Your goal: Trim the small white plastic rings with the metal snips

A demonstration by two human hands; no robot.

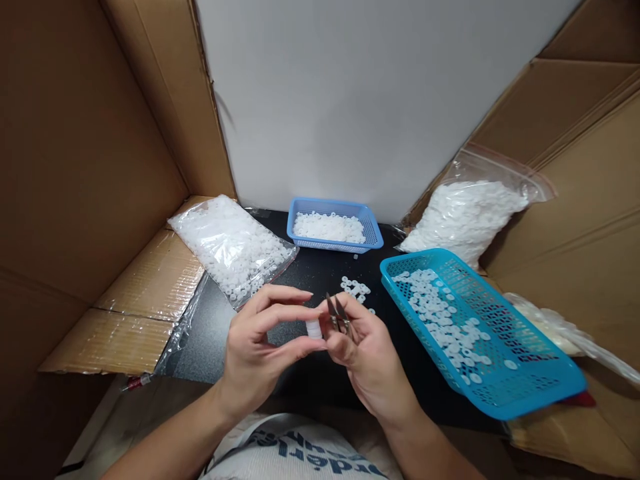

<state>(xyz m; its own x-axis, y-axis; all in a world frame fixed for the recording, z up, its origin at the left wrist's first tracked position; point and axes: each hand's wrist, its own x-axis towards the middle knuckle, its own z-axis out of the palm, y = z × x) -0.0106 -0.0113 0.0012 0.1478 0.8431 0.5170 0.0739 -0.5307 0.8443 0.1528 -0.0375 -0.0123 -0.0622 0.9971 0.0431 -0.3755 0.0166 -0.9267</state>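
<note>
Between the thumb and fingertips of my left hand (257, 347) is a short white plastic cylinder (314, 329), which looks like a stack of small rings. My right hand (373, 353) is closed around small dark metal snips (338, 315), their two pointed blades apart and facing up and away from me. Its fingertips meet the right side of the white cylinder; whether they grip it too is hidden. Just beyond my hands, several loose white plastic rings (355, 288) lie on the black tabletop (300, 267).
A blue basket (373, 230) of small white pieces stands at the back. To the right is a larger turquoise basket (530, 400) with white rings. Clear bags of white parts lie left (235, 247) and back right (465, 213). Cardboard walls (90, 133) enclose the sides.
</note>
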